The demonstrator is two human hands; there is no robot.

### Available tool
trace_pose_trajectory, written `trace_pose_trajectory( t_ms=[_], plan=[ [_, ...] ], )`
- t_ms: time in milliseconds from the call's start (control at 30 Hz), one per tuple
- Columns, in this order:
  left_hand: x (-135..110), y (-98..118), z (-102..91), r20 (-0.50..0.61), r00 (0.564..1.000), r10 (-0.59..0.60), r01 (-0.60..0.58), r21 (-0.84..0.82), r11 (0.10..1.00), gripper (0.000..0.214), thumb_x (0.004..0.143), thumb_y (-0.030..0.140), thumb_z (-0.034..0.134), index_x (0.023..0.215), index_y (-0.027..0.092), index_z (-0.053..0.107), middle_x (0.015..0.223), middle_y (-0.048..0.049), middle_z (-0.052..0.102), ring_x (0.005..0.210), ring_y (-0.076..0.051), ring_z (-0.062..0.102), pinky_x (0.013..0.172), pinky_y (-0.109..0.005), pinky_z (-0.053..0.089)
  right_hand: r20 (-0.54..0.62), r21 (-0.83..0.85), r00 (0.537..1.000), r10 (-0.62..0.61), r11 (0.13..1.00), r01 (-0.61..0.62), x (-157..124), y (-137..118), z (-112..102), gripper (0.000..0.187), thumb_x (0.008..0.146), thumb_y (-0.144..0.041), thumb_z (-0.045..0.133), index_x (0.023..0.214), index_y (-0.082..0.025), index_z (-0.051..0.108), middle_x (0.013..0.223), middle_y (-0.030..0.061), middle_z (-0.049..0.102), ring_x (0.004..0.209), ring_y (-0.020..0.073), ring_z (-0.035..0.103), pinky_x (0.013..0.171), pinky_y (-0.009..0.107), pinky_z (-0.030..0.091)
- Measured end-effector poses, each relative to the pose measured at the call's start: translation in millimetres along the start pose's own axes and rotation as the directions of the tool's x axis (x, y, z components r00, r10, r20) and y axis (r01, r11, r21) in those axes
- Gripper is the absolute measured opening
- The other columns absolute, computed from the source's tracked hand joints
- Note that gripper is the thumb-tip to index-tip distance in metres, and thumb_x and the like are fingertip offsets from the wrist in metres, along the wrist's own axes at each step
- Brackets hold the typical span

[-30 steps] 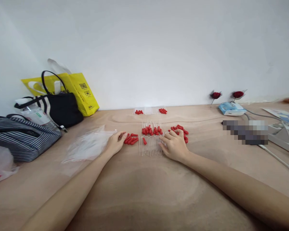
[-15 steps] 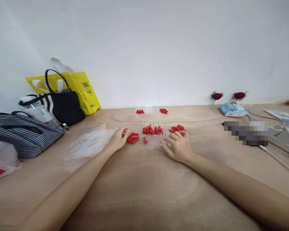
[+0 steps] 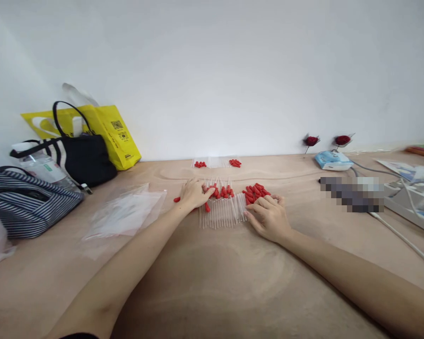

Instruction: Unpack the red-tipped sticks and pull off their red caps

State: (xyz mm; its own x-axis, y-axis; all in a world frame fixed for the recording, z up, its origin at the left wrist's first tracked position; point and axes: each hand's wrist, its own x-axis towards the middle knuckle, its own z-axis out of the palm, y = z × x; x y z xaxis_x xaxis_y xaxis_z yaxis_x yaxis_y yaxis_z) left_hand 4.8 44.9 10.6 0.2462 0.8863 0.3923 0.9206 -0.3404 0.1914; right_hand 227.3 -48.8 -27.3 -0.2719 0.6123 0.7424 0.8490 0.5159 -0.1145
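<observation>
A row of clear thin tubes (image 3: 221, 211) lies side by side on the wooden table (image 3: 212, 282). Small red caps (image 3: 224, 191) sit along the tubes' far ends, and a loose pile of red caps (image 3: 255, 190) lies to the right. My left hand (image 3: 195, 194) rests palm down at the row's left end, fingers curled over more red caps, one fingertip touching a cap. My right hand (image 3: 268, 214) lies at the row's right end beside the loose pile, fingers bent and pressed on the tubes. One stray red cap (image 3: 176, 199) lies left of my left hand.
Clear plastic bags (image 3: 122, 214) lie left of the tubes. A striped bag (image 3: 28, 202), a black handbag (image 3: 86, 157) and a yellow bag (image 3: 118, 134) stand at the far left. Two small cap heaps (image 3: 217, 164) lie near the wall. A power strip (image 3: 410, 202), cables and a blue box (image 3: 332, 160) are at the right.
My left hand has slid right from beside the plastic bags onto the left group of red caps, covering them and reaching the tubes. My right hand has shifted slightly right.
</observation>
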Motion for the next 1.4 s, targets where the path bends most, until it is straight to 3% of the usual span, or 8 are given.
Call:
trace_pose_trajectory(
  t_ms=[233, 433, 600, 733, 833, 967, 1100, 1400],
  plan=[
    [-17, -8, -9.0, -0.222, 0.975, -0.004, -0.005, -0.042, 0.999, 0.026, 0.079, 0.031, 0.044, 0.059, 0.017, 0.051, 0.069, -0.0042, 0.055, 0.074, -0.019, 0.05, 0.071, -0.031, 0.038, -0.02, 0.01, 1.0, -0.015, 1.0, 0.015, 1, 2, 4, 0.017, 0.079, -0.029, 0.049, 0.075, -0.02, 0.063, 0.066, 0.0016, 0.059, 0.068, 0.0138, 0.047, 0.08, 0.035, 0.023],
    [-67, -12, -25.0, -0.271, 0.935, 0.23, -0.287, -0.194, 0.938, 0.019, 0.084, 0.026, 0.04, 0.072, 0.017, 0.052, 0.075, -0.0037, 0.056, 0.077, -0.017, 0.05, 0.073, -0.032, 0.039, -0.107, 0.031, 0.989, -0.097, 0.994, 0.101, 6, -6, 7, 0.032, 0.078, -0.034, 0.051, 0.104, -0.017, 0.057, 0.093, 0.0082, 0.059, 0.086, 0.0183, 0.05, 0.077, 0.034, 0.031],
    [-87, -4, -20.1, -0.27, 0.876, 0.399, -0.463, -0.238, 0.854, 0.01, 0.082, 0.023, 0.047, 0.078, 0.018, 0.054, 0.083, -0.004, 0.057, 0.084, -0.017, 0.05, 0.079, -0.033, 0.04, -0.076, -0.036, 0.955, -0.286, 0.958, 0.284, 11, -20, 5, 0.04, 0.078, -0.04, 0.052, 0.115, -0.023, 0.05, 0.111, 0.0069, 0.056, 0.104, 0.021, 0.047, 0.093, 0.042, 0.022],
    [-87, -1, -15.6, -0.249, 0.85, 0.465, -0.518, -0.227, 0.825, 0.009, 0.082, 0.022, 0.048, 0.08, 0.017, 0.055, 0.084, -0.0047, 0.058, 0.085, -0.017, 0.05, 0.079, -0.033, 0.041, -0.068, -0.032, 0.939, -0.338, 0.941, 0.336, 9, -21, 7, 0.026, 0.081, -0.031, 0.052, 0.107, -0.028, 0.056, 0.086, -0.0013, 0.066, 0.096, 0.0167, 0.052, 0.094, 0.041, 0.018],
    [-87, 0, -15.1, -0.252, 0.833, 0.494, -0.545, -0.213, 0.811, 0.009, 0.081, 0.022, 0.05, 0.082, 0.018, 0.057, 0.087, -0.0048, 0.061, 0.086, -0.017, 0.051, 0.081, -0.034, 0.042, -0.082, 0.017, 0.935, -0.344, 0.938, 0.346, 7, -20, 10, 0.021, 0.082, -0.024, 0.05, 0.101, -0.028, 0.058, 0.062, -0.0052, 0.063, 0.084, 0.013, 0.055, 0.093, 0.038, 0.02],
    [-87, 4, -13.8, -0.262, 0.795, 0.548, -0.595, -0.155, 0.789, 0.02, 0.079, 0.027, 0.053, 0.097, 0.019, 0.058, 0.102, -0.0063, 0.062, 0.099, -0.019, 0.051, 0.086, -0.037, 0.04, -0.121, 0.059, 0.928, -0.351, 0.931, 0.36, 7, -23, 13, 0.014, 0.082, -0.021, 0.049, 0.089, -0.024, 0.061, 0.057, -0.0057, 0.061, 0.076, 0.0109, 0.055, 0.093, 0.038, 0.019],
    [-87, 10, -12.5, -0.297, 0.736, 0.608, -0.659, -0.108, 0.744, 0.011, 0.08, 0.025, 0.052, 0.085, 0.021, 0.062, 0.091, -0.0009, 0.067, 0.091, -0.017, 0.055, 0.086, -0.036, 0.037, -0.102, 0.092, 0.923, -0.371, 0.92, 0.38, 8, -25, 11, 0.015, 0.083, -0.023, 0.047, 0.085, -0.023, 0.061, 0.054, -0.0056, 0.058, 0.074, 0.0112, 0.055, 0.092, 0.039, 0.017],
    [-94, 14, -21.3, -0.197, 0.79, 0.581, -0.6, -0.047, 0.799, 0.017, 0.083, 0.026, 0.046, 0.074, 0.022, 0.06, 0.077, 0.0016, 0.068, 0.078, -0.015, 0.057, 0.091, -0.042, 0.026, -0.021, 0.141, 0.929, -0.37, 0.918, 0.369, 8, -24, 4, 0.018, 0.083, -0.024, 0.045, 0.083, -0.025, 0.062, 0.059, -0.0044, 0.061, 0.071, 0.0119, 0.052, 0.089, 0.04, 0.018]
  ],
)
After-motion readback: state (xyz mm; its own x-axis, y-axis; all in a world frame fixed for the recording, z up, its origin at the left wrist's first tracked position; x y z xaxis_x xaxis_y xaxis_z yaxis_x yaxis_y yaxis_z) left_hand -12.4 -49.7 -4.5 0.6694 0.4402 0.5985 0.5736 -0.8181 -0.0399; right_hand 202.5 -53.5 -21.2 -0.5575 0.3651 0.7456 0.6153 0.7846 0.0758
